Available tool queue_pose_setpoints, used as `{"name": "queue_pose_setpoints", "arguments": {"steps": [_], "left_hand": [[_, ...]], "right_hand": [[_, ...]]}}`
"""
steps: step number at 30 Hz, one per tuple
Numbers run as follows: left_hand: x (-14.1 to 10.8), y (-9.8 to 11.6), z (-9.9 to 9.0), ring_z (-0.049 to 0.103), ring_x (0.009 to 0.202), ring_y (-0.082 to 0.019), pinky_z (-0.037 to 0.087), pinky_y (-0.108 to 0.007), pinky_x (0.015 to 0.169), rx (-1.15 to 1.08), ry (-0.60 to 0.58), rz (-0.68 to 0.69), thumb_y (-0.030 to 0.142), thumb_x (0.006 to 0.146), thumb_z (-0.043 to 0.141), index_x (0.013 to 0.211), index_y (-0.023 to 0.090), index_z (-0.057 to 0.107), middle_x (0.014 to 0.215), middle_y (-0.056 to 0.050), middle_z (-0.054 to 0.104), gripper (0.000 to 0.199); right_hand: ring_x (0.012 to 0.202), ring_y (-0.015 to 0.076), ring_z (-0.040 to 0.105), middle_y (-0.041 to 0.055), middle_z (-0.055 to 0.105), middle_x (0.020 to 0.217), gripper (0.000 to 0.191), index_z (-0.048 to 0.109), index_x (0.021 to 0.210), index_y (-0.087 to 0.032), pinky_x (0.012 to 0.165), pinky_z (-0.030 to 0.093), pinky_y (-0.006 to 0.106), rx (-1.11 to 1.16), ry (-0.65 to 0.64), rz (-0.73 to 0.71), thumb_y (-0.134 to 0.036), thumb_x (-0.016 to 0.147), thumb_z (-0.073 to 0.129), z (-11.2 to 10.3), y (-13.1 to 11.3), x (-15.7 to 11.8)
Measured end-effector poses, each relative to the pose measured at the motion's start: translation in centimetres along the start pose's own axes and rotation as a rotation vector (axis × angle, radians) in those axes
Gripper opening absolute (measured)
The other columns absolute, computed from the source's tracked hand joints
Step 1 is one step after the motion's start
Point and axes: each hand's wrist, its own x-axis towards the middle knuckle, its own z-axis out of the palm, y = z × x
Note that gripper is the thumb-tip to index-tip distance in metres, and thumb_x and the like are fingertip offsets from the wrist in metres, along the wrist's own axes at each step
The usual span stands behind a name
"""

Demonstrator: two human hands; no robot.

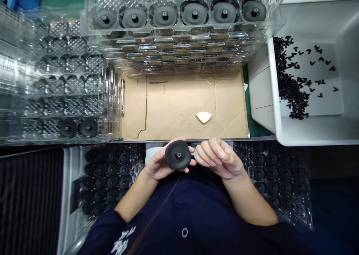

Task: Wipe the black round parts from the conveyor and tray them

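Observation:
My left hand (157,166) holds a black dish-shaped part (177,156) just below the table's front edge, fingers wrapped around its rim. The part's hollow face points up, with a short round stem at its centre. Close to its right side is my right hand (220,158), fingers curled together and thumb against the forefinger. Whatever lies between those fingertips, if anything, I cannot make out. Beyond the hands, a small cream wedge-shaped piece (203,117) rests on the cardboard sheet (174,109).
Stacked clear trays (179,45) at the back hold similar black parts. More clear trays (70,94) stand at left, two parts in the nearest row. A white bin (276,109) at right contains many small black angled pieces (291,92). Filled trays (112,169) flank my lap.

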Motion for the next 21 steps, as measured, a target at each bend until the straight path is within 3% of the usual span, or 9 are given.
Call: {"name": "queue_pose_setpoints", "arguments": {"steps": [6,21], "left_hand": [[-0.05,-0.04,-0.17,0.069,0.095,-0.035,0.056,-0.04,0.071,0.039,0.016,-0.012,0.05,0.072,0.07,0.127,0.02,0.049,0.118,-0.018,0.064,0.066],[0.15,0.0,0.2,0.069,0.093,-0.032,0.056,-0.038,0.07,0.032,-0.019,0.001,0.049,0.073,0.07,0.123,0.021,0.052,0.118,-0.017,0.064,0.06]], "right_hand": [[0.05,0.0075,0.032,-0.0071,0.035,0.053,0.025,0.051,0.066,-0.019,0.052,0.031,0.02,-0.015,0.036,0.017,-0.03,0.08,0.069,0.05,0.04,0.06],[0.052,0.0077,0.032,-0.0069,0.033,0.054,0.019,0.054,0.071,-0.019,0.052,0.03,0.021,-0.005,0.027,0.004,-0.028,0.082,0.065,-0.16,-0.01,0.1]]}}
